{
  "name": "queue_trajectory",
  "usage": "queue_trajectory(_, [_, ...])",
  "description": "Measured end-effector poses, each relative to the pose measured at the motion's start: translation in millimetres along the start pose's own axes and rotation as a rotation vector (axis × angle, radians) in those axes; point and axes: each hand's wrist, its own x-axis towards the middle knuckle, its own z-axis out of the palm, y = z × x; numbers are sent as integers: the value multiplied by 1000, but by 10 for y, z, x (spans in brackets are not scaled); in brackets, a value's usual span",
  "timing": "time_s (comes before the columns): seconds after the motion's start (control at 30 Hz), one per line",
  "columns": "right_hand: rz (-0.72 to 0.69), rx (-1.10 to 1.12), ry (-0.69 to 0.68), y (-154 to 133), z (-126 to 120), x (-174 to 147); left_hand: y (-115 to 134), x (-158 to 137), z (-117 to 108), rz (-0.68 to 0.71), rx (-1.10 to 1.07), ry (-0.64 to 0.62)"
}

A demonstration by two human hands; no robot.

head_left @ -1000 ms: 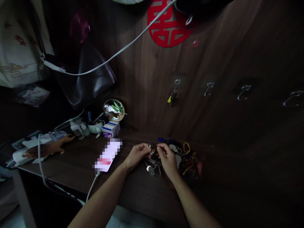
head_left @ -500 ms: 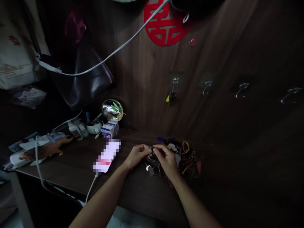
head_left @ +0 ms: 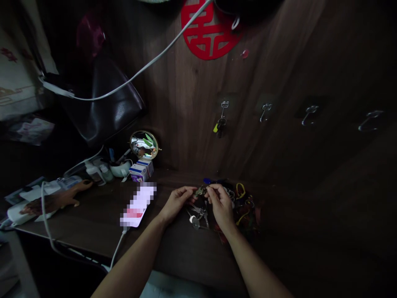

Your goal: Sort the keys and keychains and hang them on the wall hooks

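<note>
Between my two hands is a small bunch of brass-coloured keys, held above the counter. My left hand pinches it from the left with thumb and fingers. On the other side my right hand pinches its right end, where a ring may be but is too small to make out. Loose silver keys lie on the wood just below the hands. A pile of keys with coloured straps and a yellow loop spreads behind and to the right of my right hand, which partly hides it.
A phone on a white cable lies left of my hands. Small boxes, a round mirror, bottles and a lion figurine stand farther left. Metal hooks line the back wall, one holding keys with a yellow tag.
My hands have drawn slightly apart, and more of the brass-coloured keys shows between them. My right hand has turned a little and shifted right. The whole view has moved slightly.
</note>
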Motion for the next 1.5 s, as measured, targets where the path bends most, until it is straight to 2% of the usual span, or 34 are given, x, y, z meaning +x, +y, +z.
queue_trajectory(0.27, [-30,30,77,29,-69,72,-78,36,-2,92,205,41])
queue_trajectory(0.47, [-26,47,87,43,-99,118,-110,62,-44,102,171,60])
queue_trajectory(0.63, [-57,15,94,-106,-150,222,-110,75,-58,112,157,59])
queue_trajectory(0.8, [-133,3,123,-376,-220,502,-111,74,-50,107,163,67])
queue_trajectory(1.13, [-299,70,198,-920,-255,1255,-130,78,-51,125,191,61])
queue_trajectory(1.33, [-296,103,220,-1189,-214,1568,-128,83,-51,124,169,59])
queue_trajectory(1.5, [-226,109,223,-1208,-141,1724,-90,68,-35,121,158,60])
